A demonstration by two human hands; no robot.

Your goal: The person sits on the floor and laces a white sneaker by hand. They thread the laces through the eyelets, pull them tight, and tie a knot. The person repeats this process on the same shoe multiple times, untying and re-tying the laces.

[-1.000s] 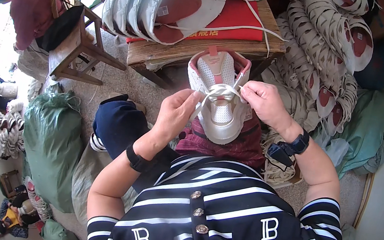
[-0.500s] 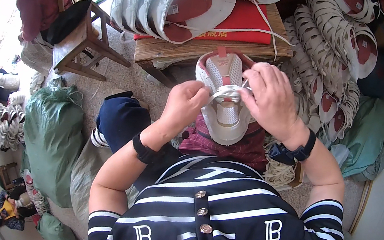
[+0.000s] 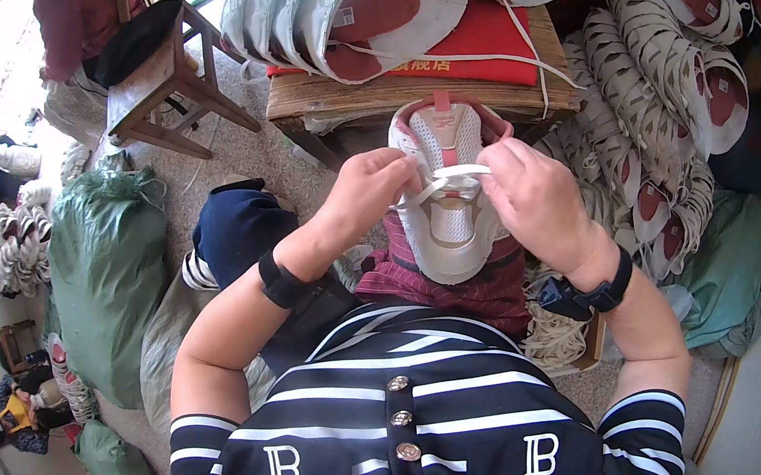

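Note:
A white and pink sneaker upper (image 3: pixel 452 262) lies in front of me on dark red striped cloth (image 3: pixel 441 298), its toe toward me and its heel tab away. White shoelace (image 3: pixel 450 185) crosses over the middle of its eyelets. Pinched at the lace's left side, my left hand (image 3: pixel 364 191) has its fingers closed beside the upper. On the opposite side my right hand (image 3: pixel 538 208) grips the other part of the lace between thumb and fingers. The lace is stretched between both hands. Part of the upper's right side is hidden behind my right hand.
Beyond the upper stands a wooden bench (image 3: pixel 322 105) with nested white uppers (image 3: pixel 288 6) and a red bag (image 3: pixel 492 55). More stacked uppers (image 3: pixel 647 91) are at the right. A box of laces (image 3: pixel 557 338), a green sack (image 3: pixel 107 277), a stool (image 3: pixel 179 88) and other people surround me.
My hands have moved a little apart, drawing the lace outward. The loose loop over the upper has become flatter and tighter.

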